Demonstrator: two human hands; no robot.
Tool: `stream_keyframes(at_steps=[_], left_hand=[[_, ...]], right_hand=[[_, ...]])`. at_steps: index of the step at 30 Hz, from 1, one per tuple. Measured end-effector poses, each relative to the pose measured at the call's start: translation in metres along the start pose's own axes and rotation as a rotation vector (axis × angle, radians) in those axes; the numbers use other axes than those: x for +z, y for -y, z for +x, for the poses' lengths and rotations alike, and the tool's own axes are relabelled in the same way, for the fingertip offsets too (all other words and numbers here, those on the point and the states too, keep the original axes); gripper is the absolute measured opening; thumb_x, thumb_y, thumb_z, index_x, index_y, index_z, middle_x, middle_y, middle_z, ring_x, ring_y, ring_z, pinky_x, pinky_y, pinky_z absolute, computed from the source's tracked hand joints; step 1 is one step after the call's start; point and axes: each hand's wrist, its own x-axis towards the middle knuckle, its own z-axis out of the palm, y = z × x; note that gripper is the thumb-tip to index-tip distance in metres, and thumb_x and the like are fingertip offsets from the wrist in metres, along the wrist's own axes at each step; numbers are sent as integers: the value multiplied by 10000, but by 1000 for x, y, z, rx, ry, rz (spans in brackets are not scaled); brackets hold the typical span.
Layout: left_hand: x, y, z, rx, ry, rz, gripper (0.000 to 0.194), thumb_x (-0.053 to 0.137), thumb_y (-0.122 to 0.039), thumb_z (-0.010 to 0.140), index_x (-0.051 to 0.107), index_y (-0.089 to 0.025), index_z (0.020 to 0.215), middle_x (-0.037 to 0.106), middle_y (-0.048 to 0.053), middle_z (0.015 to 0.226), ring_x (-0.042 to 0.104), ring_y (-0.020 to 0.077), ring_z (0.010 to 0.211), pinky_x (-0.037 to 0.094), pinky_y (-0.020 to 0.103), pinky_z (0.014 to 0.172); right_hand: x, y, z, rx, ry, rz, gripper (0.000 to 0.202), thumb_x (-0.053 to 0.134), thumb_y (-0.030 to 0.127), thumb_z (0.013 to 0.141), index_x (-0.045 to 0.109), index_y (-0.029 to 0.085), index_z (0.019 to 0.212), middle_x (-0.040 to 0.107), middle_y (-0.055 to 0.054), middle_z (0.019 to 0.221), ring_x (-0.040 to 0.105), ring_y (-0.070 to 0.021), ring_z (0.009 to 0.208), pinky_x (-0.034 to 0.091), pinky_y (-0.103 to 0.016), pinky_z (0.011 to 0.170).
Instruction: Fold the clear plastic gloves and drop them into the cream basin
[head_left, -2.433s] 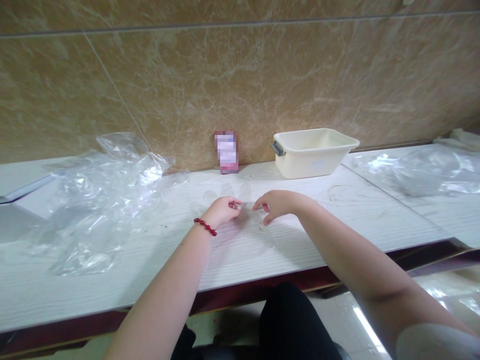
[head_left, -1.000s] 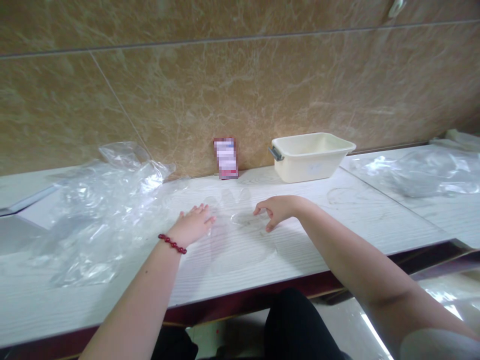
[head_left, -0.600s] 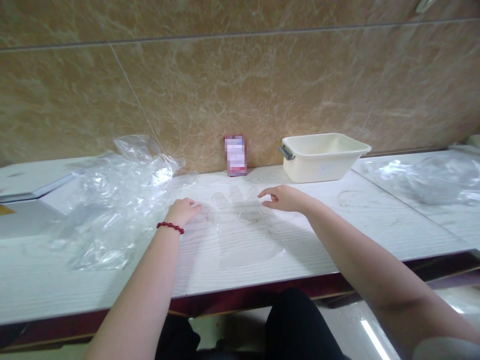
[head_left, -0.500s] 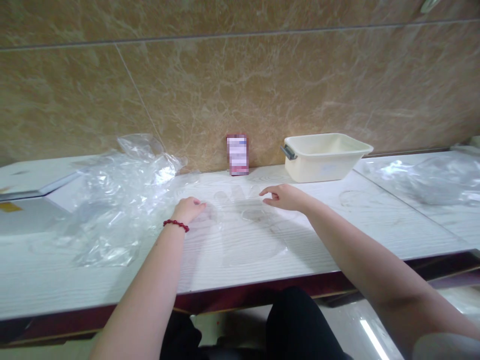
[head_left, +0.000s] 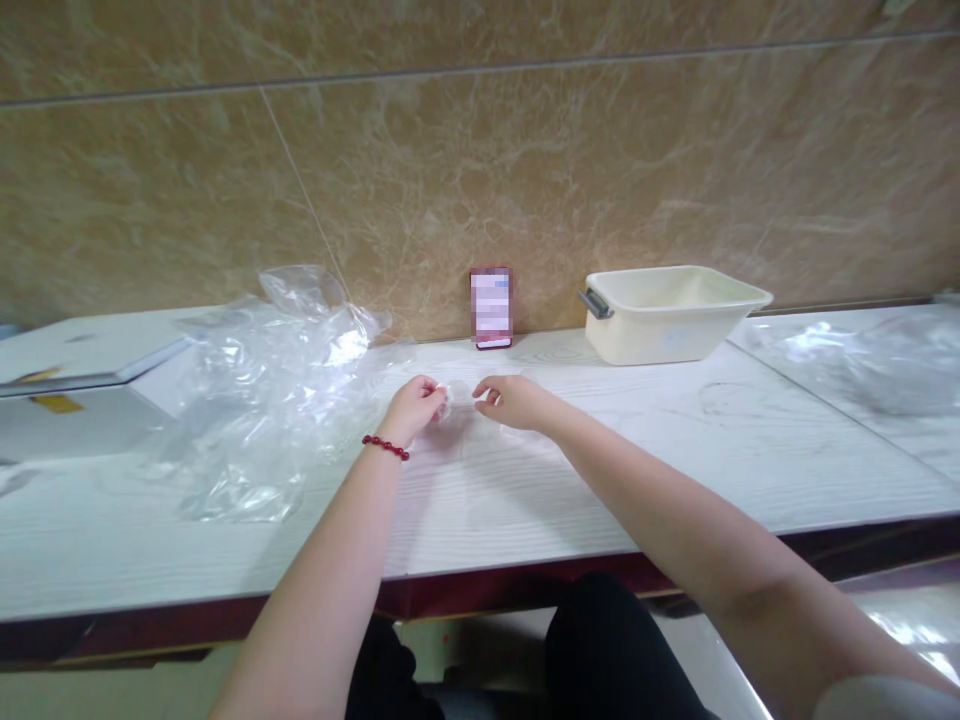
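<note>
My left hand (head_left: 416, 405), with a red bead bracelet on its wrist, is closed, thumb against fingers, on a thin clear plastic glove (head_left: 456, 398). The film is bunched at the fingertips and hard to make out against the pale table. Just right of it is my right hand (head_left: 510, 400), its fingers curled, with a gap between thumb and forefinger. I see nothing gripped in that hand. Some faint clear film shows beneath it.
A heap of clear plastic bags (head_left: 277, 400) lies at left, against a white box (head_left: 90, 370). A phone (head_left: 492, 310) leans on the marbled wall. Right of it stands a cream bin (head_left: 660, 335) with a grey clip. More clear plastic (head_left: 885, 360) lies far right.
The glove lay flat on the table between my hands; now its film is gathered up at my left fingertips. Both hands have come closer together, and the view has shifted slightly left.
</note>
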Motion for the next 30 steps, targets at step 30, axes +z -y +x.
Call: stream_keyframes(at_steps=[30], left_hand=[[18,-20,-16,-153,100,-668,157,465,-138,680,399,-182,816,540,1,689,571,110,683,454,316,699]], right_hand=[[28,-27,2,-139,-11,80,367,373,144,759,530,215,1084,586,-14,1014,530,-114,905,369,-206,799]])
